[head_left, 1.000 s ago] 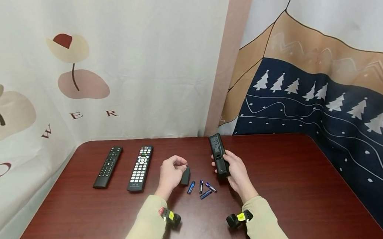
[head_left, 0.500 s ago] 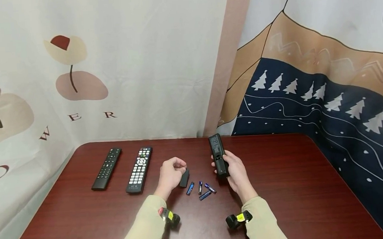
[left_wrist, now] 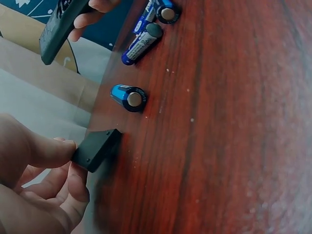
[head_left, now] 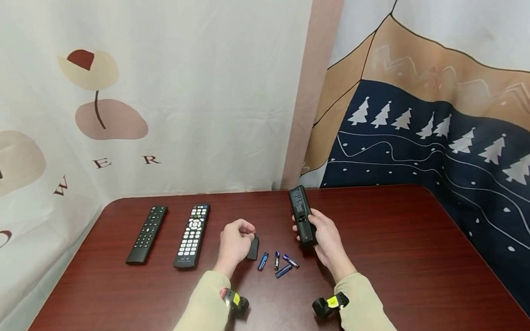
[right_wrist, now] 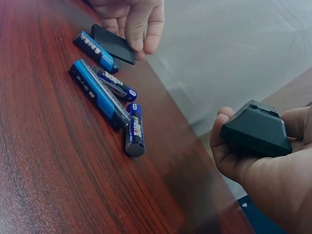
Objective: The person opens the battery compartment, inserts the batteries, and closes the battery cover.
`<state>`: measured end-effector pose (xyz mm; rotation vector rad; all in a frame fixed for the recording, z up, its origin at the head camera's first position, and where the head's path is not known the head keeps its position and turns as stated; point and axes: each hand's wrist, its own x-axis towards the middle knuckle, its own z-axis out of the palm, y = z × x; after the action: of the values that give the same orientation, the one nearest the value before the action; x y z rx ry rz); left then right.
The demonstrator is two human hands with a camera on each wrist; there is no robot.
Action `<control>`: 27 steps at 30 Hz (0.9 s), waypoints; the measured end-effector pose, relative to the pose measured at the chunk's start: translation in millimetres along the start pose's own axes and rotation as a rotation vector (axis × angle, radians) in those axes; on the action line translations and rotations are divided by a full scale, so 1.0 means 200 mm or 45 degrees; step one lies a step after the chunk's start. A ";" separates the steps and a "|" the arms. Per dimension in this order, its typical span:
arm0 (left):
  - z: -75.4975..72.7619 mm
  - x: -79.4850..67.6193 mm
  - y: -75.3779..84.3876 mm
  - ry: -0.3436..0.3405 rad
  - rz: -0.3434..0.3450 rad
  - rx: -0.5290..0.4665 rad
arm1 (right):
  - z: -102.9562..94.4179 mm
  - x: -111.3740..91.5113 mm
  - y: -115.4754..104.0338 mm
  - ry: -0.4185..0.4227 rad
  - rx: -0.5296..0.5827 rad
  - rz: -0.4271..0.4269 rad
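My left hand [head_left: 235, 243] pinches a small black battery cover [left_wrist: 95, 151] by one end, between thumb and fingers. The cover is low over the table, its far end right at the wood. Just right of it lie several blue batteries, one separate battery [head_left: 263, 261] nearest the cover and a clustered battery [head_left: 283, 271] beyond. My right hand [head_left: 329, 240] grips a black remote control [head_left: 300, 209] above the table, back side up and tilted, with an uncovered battery compartment [head_left: 303, 217] in view. In the right wrist view only the remote's end [right_wrist: 256, 131] shows.
Two more remotes lie button side up to the left: a slim black remote [head_left: 147, 235] and a remote with white buttons [head_left: 192, 236]. The reddish-brown table [head_left: 415, 268] ends at a back edge against a printed curtain [head_left: 197, 114].
My left hand has shifted slightly left and toward me with the battery cover. The right hand holds the remote almost unmoved, and the batteries lie as before.
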<state>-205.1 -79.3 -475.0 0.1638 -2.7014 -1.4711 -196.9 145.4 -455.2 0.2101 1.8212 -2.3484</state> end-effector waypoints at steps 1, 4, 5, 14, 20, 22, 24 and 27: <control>0.00 0.00 0.00 0.001 -0.001 0.007 | 0.00 0.00 0.00 0.004 -0.002 -0.001; 0.00 0.00 0.00 0.005 0.003 0.031 | 0.00 0.00 0.00 0.008 -0.011 -0.002; 0.00 0.00 0.00 0.005 0.008 0.040 | 0.00 0.00 0.00 0.007 -0.015 -0.002; -0.01 0.00 0.00 0.017 0.043 0.156 | 0.01 -0.01 0.00 -0.012 -0.011 -0.009; -0.02 -0.01 0.00 -0.018 0.072 0.220 | 0.00 -0.01 0.00 -0.012 -0.009 -0.015; -0.03 -0.02 0.01 -0.043 0.084 0.240 | 0.00 -0.01 0.00 -0.020 -0.013 -0.025; -0.04 -0.02 0.02 -0.062 0.108 0.259 | 0.00 -0.01 0.00 -0.020 -0.010 -0.022; -0.04 -0.03 0.03 -0.088 0.153 0.273 | 0.01 -0.01 0.00 -0.020 -0.003 -0.016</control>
<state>-199.1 -82.0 -465.0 -0.0399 -2.8634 -1.1763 -195.5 144.5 -454.0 0.1795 1.8238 -2.3494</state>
